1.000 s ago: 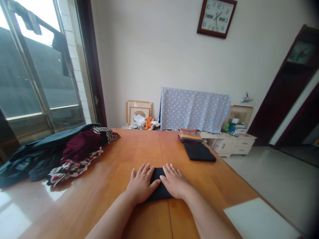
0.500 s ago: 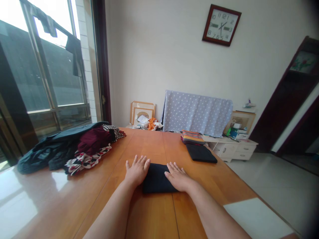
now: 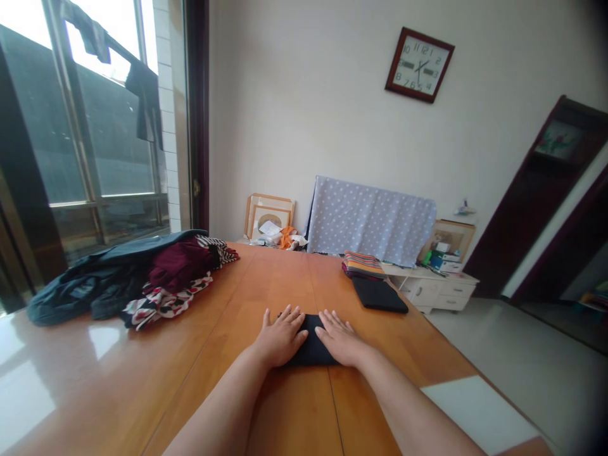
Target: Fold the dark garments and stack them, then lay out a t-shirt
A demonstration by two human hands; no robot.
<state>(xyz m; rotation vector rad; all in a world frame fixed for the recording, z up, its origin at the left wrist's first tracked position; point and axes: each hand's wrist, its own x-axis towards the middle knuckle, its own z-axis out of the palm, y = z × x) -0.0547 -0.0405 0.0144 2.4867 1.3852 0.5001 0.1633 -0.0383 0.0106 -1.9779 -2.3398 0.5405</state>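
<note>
**Pressed Down Flat**

The left hand [image 3: 280,337] and the right hand [image 3: 339,339] lay flat on a folded black cloth [image 3: 311,347], one at each end. The cloth sat near the close edge of the table [image 3: 213,304]. The fingers were spread, and nothing was pinched. Farther along the table, on its right side, sat a flat black cloth [image 3: 379,295] and a striped stack [image 3: 363,265]. A heap of clothes [image 3: 142,285] lay on its left side.

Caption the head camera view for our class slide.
Left hand and right hand rest on folded black cloth on a wooden table.
</note>
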